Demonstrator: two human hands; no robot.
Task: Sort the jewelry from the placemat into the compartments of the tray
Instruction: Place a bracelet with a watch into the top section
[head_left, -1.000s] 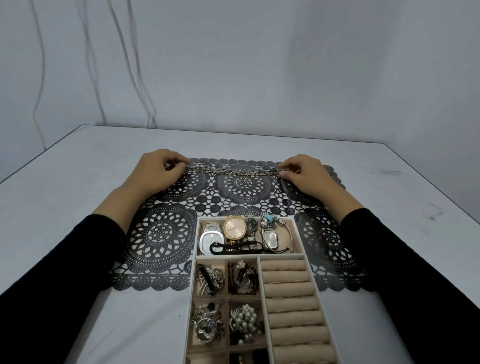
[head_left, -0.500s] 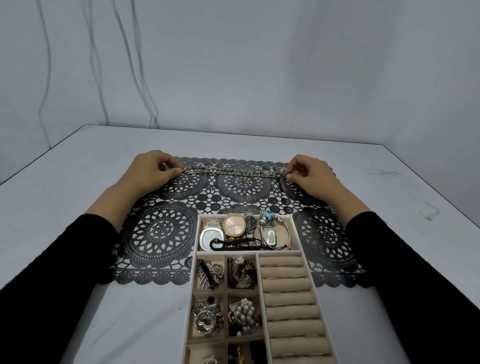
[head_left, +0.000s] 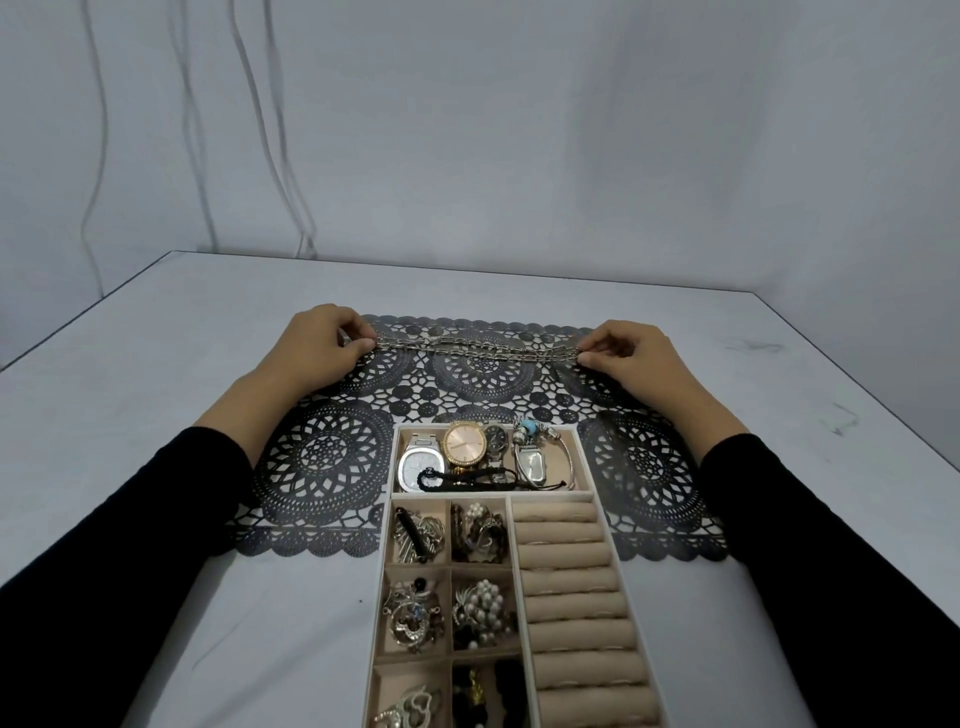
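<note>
Pinching a chain necklace taut over the placemat, left hand and right hand work beyond the tray, whose wide far compartment holds watches and small ones brooches.

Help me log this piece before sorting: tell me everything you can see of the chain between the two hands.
The chain looks like metal, silvery with a pale gold tint, built of oblong links. Several strands seem to run side by side. It is stretched nearly straight, left to right, over the far edge of the black lace placemat. The left hand pinches one end, the right hand the other. Whether it rests on the placemat or hangs just above is unclear.
</note>
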